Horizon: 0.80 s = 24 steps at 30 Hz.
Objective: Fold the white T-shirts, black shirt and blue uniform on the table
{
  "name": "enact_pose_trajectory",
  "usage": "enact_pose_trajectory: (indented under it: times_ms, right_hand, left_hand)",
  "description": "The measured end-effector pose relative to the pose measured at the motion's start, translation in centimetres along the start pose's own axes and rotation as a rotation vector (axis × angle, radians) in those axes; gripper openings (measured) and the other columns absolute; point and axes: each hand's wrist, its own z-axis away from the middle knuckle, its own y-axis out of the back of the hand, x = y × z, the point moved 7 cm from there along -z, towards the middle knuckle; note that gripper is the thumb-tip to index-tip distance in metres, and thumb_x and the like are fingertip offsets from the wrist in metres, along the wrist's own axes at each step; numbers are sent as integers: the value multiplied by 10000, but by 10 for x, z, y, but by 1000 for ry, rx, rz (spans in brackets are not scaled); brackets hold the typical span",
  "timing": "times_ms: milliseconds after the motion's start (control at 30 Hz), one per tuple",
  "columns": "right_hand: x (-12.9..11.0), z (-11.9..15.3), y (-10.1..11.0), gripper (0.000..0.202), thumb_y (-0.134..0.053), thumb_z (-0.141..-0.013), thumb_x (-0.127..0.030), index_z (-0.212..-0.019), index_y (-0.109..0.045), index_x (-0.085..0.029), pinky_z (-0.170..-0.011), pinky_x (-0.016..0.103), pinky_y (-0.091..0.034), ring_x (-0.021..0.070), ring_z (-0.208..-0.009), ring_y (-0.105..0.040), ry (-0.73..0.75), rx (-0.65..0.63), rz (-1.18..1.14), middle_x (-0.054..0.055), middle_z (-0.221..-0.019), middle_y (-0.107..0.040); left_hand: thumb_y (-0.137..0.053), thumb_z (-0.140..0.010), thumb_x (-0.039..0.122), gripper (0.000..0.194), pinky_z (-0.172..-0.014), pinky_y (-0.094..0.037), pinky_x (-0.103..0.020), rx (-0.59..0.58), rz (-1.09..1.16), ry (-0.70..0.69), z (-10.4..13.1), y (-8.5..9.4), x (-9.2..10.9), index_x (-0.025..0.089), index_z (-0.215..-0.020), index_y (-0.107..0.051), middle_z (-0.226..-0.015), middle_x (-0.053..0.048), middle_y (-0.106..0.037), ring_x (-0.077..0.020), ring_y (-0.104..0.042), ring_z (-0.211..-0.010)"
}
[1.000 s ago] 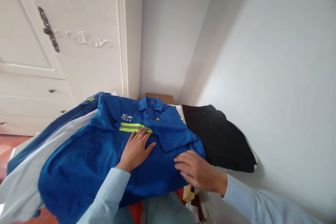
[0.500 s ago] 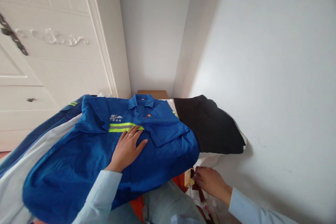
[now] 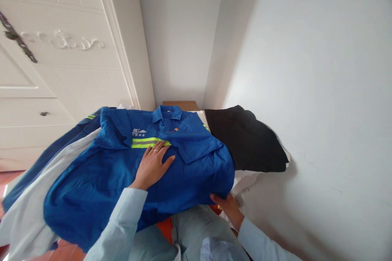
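Both hands at a blue collared work shirt [image 3: 104, 187], seen from the wearer's head. The shirt lies front up, its collar [image 3: 167, 115] at the far edge and its near edge above the person's knees. The left hand [image 3: 151, 167] rests palm down, fingers slightly spread and thumb apart, with the fingertips on the yellow-green reflective band [image 3: 143, 143]. It pinches nothing; the flat contact probably steadies the front panel and keeps the layers from sliding. The right hand [image 3: 229, 209] is at the near right edge, thumb by the cloth and the other fingers largely hidden. Whether thumb and fingers close on the fabric cannot be told; the position suggests control of the loose margin.

Relative to the grip, the shirt lies beneath the left hand, spreading to both sides of it and beyond its fingertips, and mainly leftward and forward of the right hand. A sleeve-like blue section covers part of the right chest, possibly arranged to bring the outline inward. A white garment [image 3: 32, 216] and a dark blue garment [image 3: 56, 151] extend from the shirt's left side; a black garment [image 3: 248, 142] adjoins its right side, near the wall [image 3: 318, 89]. These apparently share the support, which the clothing largely hides.
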Motion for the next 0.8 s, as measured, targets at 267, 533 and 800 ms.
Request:
enact_pose_trajectory:
  times_ms: [267, 533, 800]
  right_hand:
    - [-88, 78, 37, 768, -809, -638, -610, -1275, -648, -214, -1045, 547, -484, 356, -1122, -676, -148, -60, -500, 136, -1102, -742]
    - [-66, 102, 62, 501, -696, -659, -682, -676, -679, -181, -665, 331, -523, 154, -533, -560, -248, -379, -135, 31, -587, -612]
    - [-12, 112, 65, 396, -600, -686, -384, -385, -419, -200, -446, 264, -240, 95, -368, -278, -337, -424, 581, -20, -359, -277]
  left_hand:
    - [-463, -983, 502, 527, -1227, -293, -529, 14, 9, -7, 0, 1, -1, 195, -1396, -576, -1535, -121, -493, -283, -407, -1463]
    - [-467, -979, 502, 505, -1218, -303, -538, 30, 41, -20, 1, -1, -3, 232, -1390, -585, -1525, -110, -509, -289, -425, -1450]
    - [-470, -982, 499, 524, -1223, -294, -537, 22, 34, -15, 1, -1, -2, 204, -1401, -577, -1534, -120, -496, -293, -412, -1458]
